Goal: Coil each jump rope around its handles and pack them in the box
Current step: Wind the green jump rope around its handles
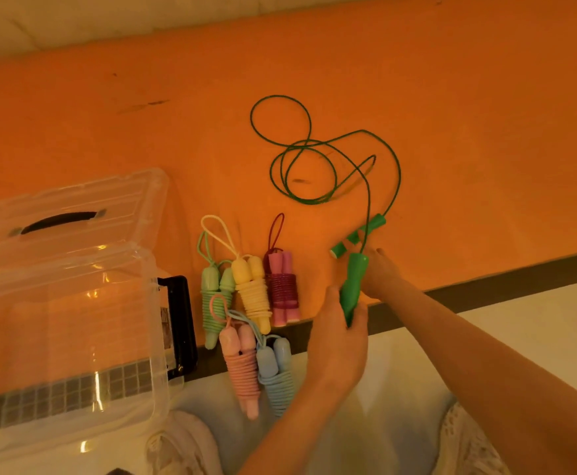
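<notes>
Jump ropes, five (246, 296) already coiled, are laid beside the empty clear box (64, 320) on the orange worktop (451, 132), while the green rope (314, 156) is left loose, its handle (352, 286) gripped by the left hand (338, 341) and steadied by the right hand's (379, 272) fingers.

We see a warm, dim yellow-orange cast over everything. Bright glints sit on the clear box (74, 303), left of the left hand (338, 341). Focus is soft throughout, and straight edges bend toward the frame's borders from the wide lens.
</notes>
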Action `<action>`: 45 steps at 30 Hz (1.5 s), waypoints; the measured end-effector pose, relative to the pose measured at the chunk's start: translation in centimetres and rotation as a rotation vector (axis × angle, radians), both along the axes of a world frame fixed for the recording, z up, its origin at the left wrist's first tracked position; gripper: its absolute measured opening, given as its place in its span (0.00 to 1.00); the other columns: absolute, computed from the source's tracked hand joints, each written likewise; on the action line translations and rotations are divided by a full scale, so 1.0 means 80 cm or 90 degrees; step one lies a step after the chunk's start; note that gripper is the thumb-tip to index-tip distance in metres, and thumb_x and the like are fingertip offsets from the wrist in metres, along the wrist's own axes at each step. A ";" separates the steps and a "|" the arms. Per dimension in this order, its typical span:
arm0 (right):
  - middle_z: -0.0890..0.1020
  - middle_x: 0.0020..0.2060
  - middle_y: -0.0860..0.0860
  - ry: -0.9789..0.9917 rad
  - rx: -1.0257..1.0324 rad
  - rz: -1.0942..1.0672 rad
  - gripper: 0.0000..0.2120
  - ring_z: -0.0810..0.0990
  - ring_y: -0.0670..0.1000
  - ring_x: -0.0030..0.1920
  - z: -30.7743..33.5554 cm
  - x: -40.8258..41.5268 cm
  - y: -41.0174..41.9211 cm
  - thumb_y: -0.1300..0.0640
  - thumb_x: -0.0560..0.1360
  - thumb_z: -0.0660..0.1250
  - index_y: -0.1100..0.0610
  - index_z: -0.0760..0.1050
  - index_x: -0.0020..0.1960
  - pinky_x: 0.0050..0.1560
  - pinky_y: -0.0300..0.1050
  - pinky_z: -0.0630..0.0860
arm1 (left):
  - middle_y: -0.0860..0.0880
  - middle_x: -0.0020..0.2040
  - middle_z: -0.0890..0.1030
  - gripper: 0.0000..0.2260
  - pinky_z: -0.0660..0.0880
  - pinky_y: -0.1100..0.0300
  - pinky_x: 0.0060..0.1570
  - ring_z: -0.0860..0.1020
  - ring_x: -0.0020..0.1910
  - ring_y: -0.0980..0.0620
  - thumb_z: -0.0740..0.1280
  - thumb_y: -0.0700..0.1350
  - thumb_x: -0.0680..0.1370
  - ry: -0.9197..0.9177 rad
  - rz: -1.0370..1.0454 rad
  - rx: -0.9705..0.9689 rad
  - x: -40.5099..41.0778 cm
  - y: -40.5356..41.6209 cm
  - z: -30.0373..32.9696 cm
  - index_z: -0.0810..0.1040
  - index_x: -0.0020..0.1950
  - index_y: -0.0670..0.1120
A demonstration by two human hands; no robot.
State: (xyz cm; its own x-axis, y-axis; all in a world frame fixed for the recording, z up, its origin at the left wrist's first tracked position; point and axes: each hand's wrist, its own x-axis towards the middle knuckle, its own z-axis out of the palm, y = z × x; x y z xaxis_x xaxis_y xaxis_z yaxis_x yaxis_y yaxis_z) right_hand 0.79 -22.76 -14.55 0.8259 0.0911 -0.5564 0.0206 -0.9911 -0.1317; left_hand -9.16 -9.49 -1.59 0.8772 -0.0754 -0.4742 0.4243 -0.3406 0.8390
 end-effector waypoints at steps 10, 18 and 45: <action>0.63 0.71 0.57 -0.036 -0.099 0.168 0.21 0.70 0.59 0.66 0.025 -0.022 0.022 0.62 0.81 0.54 0.60 0.58 0.73 0.61 0.51 0.71 | 0.53 0.35 0.75 0.05 0.66 0.63 0.32 0.69 0.31 0.58 0.61 0.47 0.81 0.082 0.067 -0.129 0.002 0.014 -0.002 0.72 0.49 0.57; 0.72 0.62 0.59 -0.138 -0.072 0.261 0.23 0.83 0.58 0.42 0.071 -0.080 0.020 0.58 0.71 0.71 0.59 0.68 0.63 0.35 0.49 0.75 | 0.52 0.31 0.72 0.06 0.66 0.60 0.31 0.69 0.28 0.56 0.62 0.48 0.81 0.120 0.064 -0.094 -0.008 0.033 0.007 0.73 0.44 0.50; 0.70 0.47 0.51 -0.630 0.228 0.406 0.06 0.69 0.51 0.37 0.481 -0.266 0.023 0.59 0.75 0.66 0.56 0.69 0.48 0.36 0.39 0.63 | 0.37 0.58 0.75 0.23 0.78 0.49 0.49 0.77 0.52 0.42 0.65 0.37 0.70 0.289 -0.098 -0.586 -0.087 0.069 0.333 0.72 0.66 0.38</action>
